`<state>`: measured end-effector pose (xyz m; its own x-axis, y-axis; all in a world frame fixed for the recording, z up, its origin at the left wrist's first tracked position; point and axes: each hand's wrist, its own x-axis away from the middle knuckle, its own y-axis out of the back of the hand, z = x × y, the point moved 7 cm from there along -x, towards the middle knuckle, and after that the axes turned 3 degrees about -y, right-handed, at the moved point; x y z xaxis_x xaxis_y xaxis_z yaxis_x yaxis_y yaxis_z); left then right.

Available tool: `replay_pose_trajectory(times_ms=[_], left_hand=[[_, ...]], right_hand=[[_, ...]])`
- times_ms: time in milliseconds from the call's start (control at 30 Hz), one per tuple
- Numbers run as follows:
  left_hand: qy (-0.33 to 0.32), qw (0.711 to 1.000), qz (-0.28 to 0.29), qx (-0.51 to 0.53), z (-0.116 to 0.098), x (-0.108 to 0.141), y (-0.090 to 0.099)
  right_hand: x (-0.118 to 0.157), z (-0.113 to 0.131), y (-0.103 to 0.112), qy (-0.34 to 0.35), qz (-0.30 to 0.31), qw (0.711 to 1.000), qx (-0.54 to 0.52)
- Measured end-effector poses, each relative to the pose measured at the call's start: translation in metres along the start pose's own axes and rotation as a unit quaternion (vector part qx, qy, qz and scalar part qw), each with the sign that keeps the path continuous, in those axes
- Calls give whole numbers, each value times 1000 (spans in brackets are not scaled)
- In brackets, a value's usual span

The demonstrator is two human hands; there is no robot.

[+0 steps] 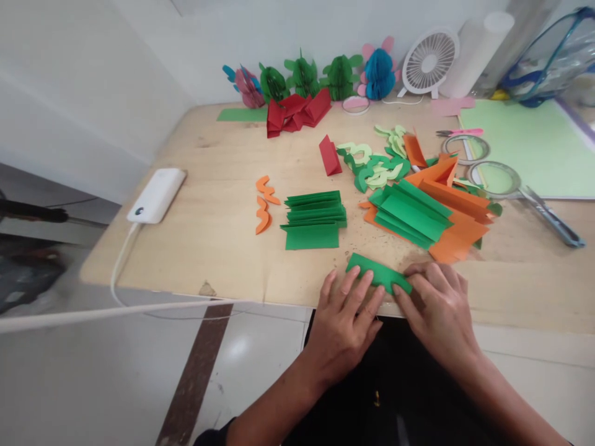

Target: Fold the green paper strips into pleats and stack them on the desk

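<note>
A folded strip of green paper (379, 271) lies at the table's front edge, slightly slanted. My left hand (346, 316) rests on its near edge with fingers spread and flat. At the strip's right end, my right hand (439, 303) is closed, thumb and bent fingers gripping the paper. Beyond my left hand sits a stack of folded green papers (313, 236). Farther right, more folded green papers (411, 214) lie on top of folded orange papers (458, 235).
Orange cut-outs (263, 214), a red folded paper (330, 155) and green curly cut-outs (381, 170) lie mid-table. Tape rolls (495, 179) and a box cutter (553, 217) are rightward. A white power bank (157, 195) sits left. Paper figures (302, 77) and a fan (430, 62) line the wall.
</note>
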<state>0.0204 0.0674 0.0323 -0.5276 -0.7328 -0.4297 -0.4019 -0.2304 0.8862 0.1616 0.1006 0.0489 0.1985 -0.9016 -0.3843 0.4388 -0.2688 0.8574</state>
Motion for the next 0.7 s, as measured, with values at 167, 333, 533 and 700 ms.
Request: replay_pose_trajectory(times_ms=[167, 333, 533, 700], left_hand=[[-6, 1000, 14, -14, 1, 0, -5], [1, 1000, 22, -21, 0, 1, -6], [0, 999, 23, -24, 0, 0, -7], [1, 999, 25, -27, 0, 1, -7]], right_hand=[[-2, 1, -2, -5, -1, 999, 44], [-4, 3, -2, -8, 7, 998, 56], [-4, 3, -3, -10, 0, 998, 68], [-3, 2, -4, -10, 1, 997, 82]])
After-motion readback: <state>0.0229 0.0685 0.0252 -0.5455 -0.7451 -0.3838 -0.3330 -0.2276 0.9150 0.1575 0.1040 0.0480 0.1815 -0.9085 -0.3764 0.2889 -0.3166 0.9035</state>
